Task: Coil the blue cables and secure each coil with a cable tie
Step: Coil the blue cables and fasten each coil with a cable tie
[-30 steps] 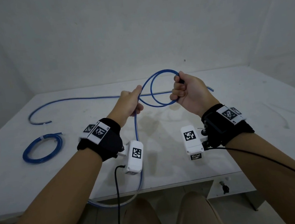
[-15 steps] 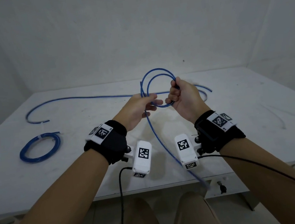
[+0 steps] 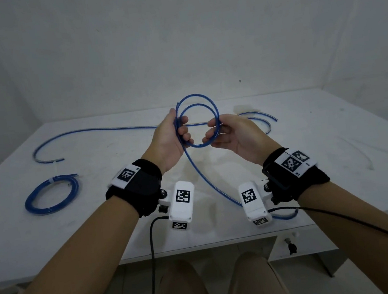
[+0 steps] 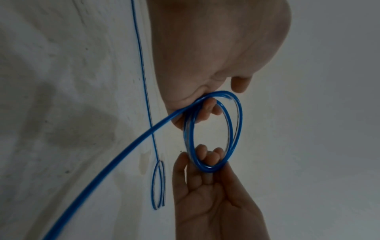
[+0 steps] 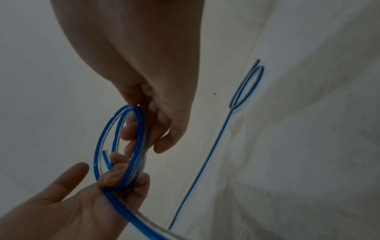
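Fingers, left hand [image 3: 170, 140]: curled round the stacked turns of the blue cable [image 3: 198, 122], pinning them so the coil can't spring apart.
Fingers, right hand [image 3: 230, 133]: loosely hooked on the coil's far side, steadying its shape.
Loose tail: trails down onto the bench [image 3: 332, 129], feeding further turns.
Tied coil [image 3: 52, 196]: lies on the bench to the left, apparently finished.
Second cable [image 3: 93, 130]: lies uncoiled across the far side of the bench.

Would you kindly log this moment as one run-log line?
stage: coiling | left hand: grips coil | right hand: holds coil | tied coil: on table
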